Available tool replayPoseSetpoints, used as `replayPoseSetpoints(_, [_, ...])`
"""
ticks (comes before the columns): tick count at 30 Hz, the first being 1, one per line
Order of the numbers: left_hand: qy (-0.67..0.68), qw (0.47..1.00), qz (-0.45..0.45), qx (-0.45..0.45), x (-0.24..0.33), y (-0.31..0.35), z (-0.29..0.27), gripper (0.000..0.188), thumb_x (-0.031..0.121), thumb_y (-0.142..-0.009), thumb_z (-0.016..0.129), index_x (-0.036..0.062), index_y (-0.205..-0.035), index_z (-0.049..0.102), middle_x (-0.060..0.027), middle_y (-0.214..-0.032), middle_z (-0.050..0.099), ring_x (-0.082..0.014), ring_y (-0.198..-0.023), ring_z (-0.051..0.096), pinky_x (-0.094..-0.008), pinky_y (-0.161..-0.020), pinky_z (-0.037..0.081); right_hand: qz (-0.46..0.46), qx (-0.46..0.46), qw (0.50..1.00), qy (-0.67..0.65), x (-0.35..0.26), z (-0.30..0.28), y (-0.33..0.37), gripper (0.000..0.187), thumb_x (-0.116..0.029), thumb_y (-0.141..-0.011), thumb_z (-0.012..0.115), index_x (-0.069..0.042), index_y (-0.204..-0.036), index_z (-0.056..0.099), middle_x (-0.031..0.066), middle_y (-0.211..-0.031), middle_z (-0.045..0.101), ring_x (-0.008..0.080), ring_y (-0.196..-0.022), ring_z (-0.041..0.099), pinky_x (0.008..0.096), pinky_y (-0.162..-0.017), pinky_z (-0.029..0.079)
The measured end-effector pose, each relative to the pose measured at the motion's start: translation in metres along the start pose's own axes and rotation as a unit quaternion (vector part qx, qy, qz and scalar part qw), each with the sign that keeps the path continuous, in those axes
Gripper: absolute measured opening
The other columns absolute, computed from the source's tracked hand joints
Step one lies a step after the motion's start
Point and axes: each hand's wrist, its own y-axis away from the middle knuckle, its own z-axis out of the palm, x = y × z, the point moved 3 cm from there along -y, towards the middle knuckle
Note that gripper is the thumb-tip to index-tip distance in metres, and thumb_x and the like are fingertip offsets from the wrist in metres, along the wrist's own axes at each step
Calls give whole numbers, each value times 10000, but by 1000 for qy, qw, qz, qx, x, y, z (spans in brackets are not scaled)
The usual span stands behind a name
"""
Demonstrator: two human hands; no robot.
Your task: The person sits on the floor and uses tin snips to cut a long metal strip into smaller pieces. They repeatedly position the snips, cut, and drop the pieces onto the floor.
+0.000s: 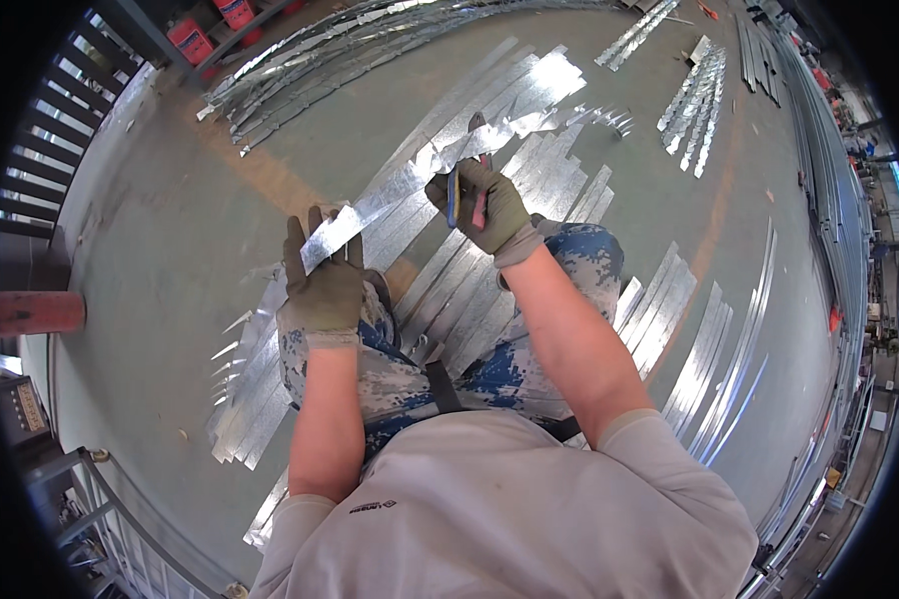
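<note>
My left hand [325,297], in a grey-green work glove, holds the near end of a long shiny metal strip [375,205]. Its fingers are partly spread around that end. The strip slants up and away to the right, with a jagged, crinkled edge along its far part. My right hand [491,208], also gloved, is closed on hand snips [480,205] with a red handle and a blue-and-yellow one. The snips' dark tip shows beside the strip; whether the jaws touch it, I cannot tell. Beneath both hands, flat metal strips [449,275] lie side by side on the floor.
Long bundled metal strips [310,85] lie at the far left. More cut strips [694,105] are at the far right, others [659,309] beside my right knee. Red containers [190,42] stand at the back left, a metal rail frame [120,519] at the near left.
</note>
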Motion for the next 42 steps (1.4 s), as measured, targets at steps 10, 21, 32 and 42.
replayPoseSetpoints(10, [-165,985,-25,-37,-14,-19,26,450,325,-1171,583,113,-1567,561,-140,-1456,703,-379,-1257,739,-577,-1147,582,73,-27,995,56,-53,-21,-25,179,-114,-1093,627,26,-1201,650,185,-1187,740,355,-1086,732,512,-1115,586])
replayPoseSetpoints(21, [-194,980,-18,45,-6,-26,-19,401,292,-1178,582,128,-1543,572,-162,-1421,723,-358,-1118,798,-534,-1035,673,228,70,893,382,44,3,107,534,-251,-1101,726,-33,-1555,550,166,-1230,763,280,-1033,767,440,-864,649])
replayPoseSetpoints(32, [-187,981,-38,36,-8,-24,-16,401,276,-1188,553,144,-1566,573,-127,-1346,758,-360,-1087,811,-557,-1026,676,141,9,816,561,68,-4,94,345,-247,-1085,733,-23,-1343,684,87,-1012,740,169,-907,677,348,-823,573])
replayPoseSetpoints(42, [-194,979,-41,52,-6,-24,-17,399,232,-1195,527,92,-1565,577,-147,-1332,758,-351,-1095,804,-558,-1037,666,119,16,774,622,67,-4,86,310,-261,-1071,743,-40,-1284,703,31,-903,691,126,-762,614,337,-665,533])
